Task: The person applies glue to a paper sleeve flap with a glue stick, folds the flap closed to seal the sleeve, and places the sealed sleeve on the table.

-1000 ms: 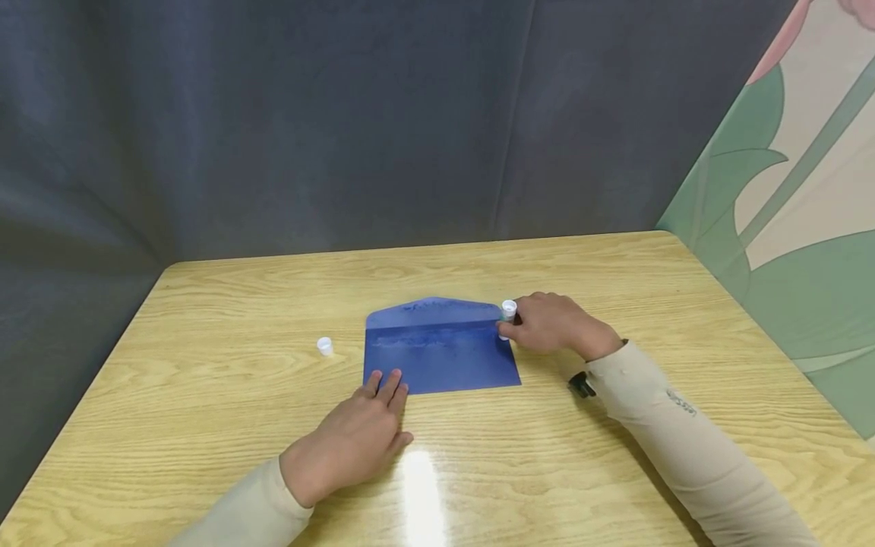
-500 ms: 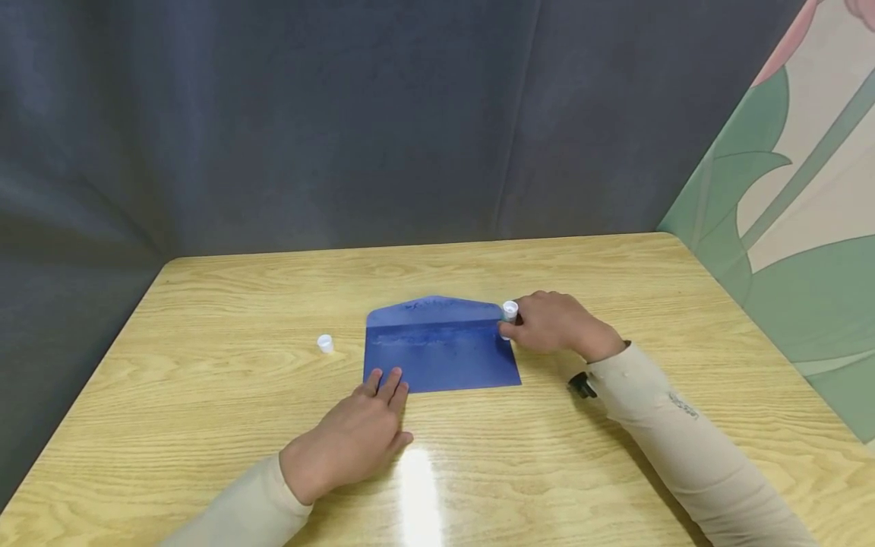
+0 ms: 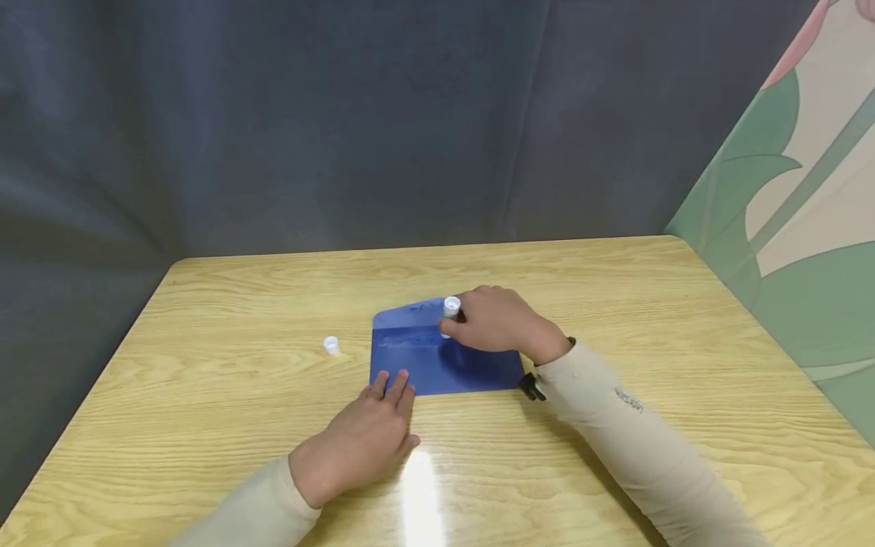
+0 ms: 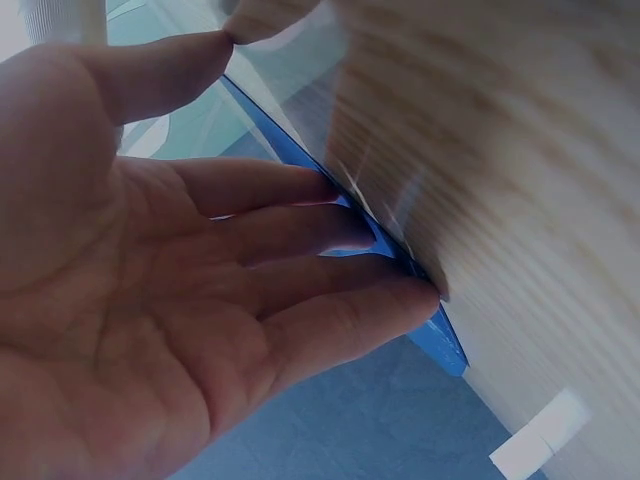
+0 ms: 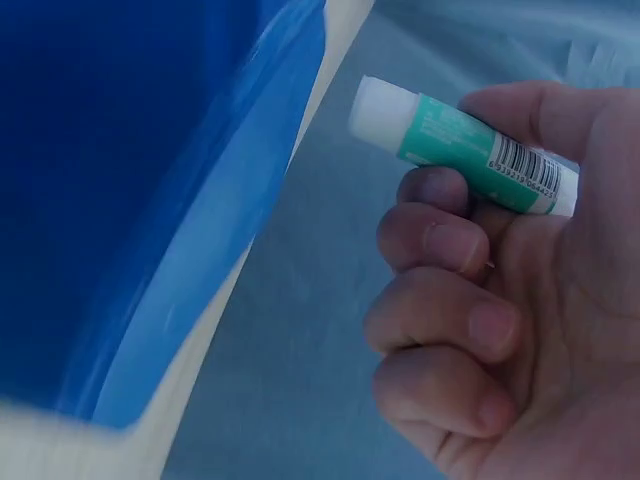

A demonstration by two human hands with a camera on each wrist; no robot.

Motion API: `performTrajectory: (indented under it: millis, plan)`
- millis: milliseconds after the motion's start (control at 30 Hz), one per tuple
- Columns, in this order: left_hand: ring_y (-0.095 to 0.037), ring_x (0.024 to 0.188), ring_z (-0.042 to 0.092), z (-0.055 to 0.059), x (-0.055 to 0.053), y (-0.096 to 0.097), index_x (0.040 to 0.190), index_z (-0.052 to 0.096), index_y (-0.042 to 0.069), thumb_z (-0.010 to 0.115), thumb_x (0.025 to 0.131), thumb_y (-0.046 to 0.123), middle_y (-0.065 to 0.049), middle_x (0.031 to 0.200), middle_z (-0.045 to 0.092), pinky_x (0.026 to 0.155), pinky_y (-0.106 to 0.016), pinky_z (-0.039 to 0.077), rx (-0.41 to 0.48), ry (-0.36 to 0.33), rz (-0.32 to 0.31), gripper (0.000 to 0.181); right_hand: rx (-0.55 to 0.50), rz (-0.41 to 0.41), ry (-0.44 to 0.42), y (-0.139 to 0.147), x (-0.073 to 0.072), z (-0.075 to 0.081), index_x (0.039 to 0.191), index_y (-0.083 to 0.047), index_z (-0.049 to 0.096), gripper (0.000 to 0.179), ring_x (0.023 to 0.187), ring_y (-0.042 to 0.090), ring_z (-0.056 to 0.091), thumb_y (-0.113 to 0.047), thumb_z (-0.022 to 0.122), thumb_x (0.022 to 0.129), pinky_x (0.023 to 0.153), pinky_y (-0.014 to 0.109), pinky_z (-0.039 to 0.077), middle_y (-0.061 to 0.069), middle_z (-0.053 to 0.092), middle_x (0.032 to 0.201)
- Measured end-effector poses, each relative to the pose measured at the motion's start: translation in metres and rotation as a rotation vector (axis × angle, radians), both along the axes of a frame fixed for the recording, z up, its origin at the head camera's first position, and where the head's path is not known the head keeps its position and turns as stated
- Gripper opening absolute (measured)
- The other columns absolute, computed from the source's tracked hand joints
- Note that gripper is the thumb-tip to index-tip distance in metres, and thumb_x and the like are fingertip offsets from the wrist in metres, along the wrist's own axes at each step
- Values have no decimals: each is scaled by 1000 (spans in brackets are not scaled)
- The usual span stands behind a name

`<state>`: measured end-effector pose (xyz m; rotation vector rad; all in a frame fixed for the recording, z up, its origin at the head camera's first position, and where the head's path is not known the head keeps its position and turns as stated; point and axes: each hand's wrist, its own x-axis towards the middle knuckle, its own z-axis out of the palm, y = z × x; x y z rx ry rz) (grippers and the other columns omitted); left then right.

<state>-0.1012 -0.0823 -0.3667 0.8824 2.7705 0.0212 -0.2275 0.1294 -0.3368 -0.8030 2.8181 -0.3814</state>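
A blue envelope [image 3: 410,365] lies on the table with its flap unfolded toward the far side. Whitish smears show along its fold and near the flap's tip. My right hand [image 3: 499,323] grips a glue stick [image 3: 451,307] over the fold, near the envelope's middle. In the right wrist view its green label and barcode show between thumb and curled fingers. With fingers stretched out, my left hand [image 3: 362,434] rests its fingertips on the envelope's near left corner. The left wrist view shows those fingertips along the blue envelope [image 4: 445,345].
The small white cap [image 3: 331,346] stands on the wooden table [image 3: 219,380], left of the envelope. A dark curtain [image 3: 342,129] hangs behind the table's far edge. To the right is a wall panel [image 3: 820,304] with a leaf pattern.
My right hand has moved left with the glue stick, from the envelope's right end to near its middle. The left hand keeps its place on the near left corner.
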Motion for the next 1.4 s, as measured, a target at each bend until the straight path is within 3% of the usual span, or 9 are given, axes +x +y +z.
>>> performTrajectory:
  millis: [300, 500, 667, 1033, 1400]
  plan:
    - [-50, 138, 41, -3, -1, -3, 144, 46, -7, 54, 102, 38, -30, 153, 38, 106, -51, 47, -38, 15, -9, 62, -29, 91, -49, -67, -10, -5, 63, -22, 51, 42, 51, 12, 42, -45, 49, 98, 51, 28, 34, -7, 47, 56]
    - [-48, 136, 45, -5, -5, 4, 143, 48, -7, 54, 102, 38, -29, 151, 42, 104, -49, 49, -64, 60, -56, 61, 11, 93, -35, -86, -17, -12, 65, -22, 52, 42, 55, 12, 47, -46, 48, 100, 54, 28, 39, -6, 49, 59]
    - [-47, 138, 44, -6, -5, 5, 144, 46, -6, 52, 102, 40, -28, 153, 39, 105, -48, 49, -86, 42, -41, 62, 43, 71, -48, -97, -19, -20, 65, -22, 50, 43, 57, 14, 47, -47, 48, 100, 58, 31, 40, -4, 48, 63]
    - [-48, 138, 42, -5, -5, 2, 144, 46, -6, 53, 102, 40, -28, 153, 39, 106, -50, 48, -79, 26, -20, 63, 57, 42, -90, -102, -22, -25, 63, -21, 48, 45, 57, 15, 47, -47, 49, 100, 57, 31, 40, -3, 46, 63]
    - [-46, 140, 41, -3, -7, 1, 146, 44, -5, 52, 103, 40, -27, 154, 37, 108, -49, 46, -80, -3, -10, 63, 77, -1, -112, -82, -28, -27, 68, -19, 54, 43, 62, 18, 53, -50, 52, 98, 59, 32, 41, -1, 52, 66]
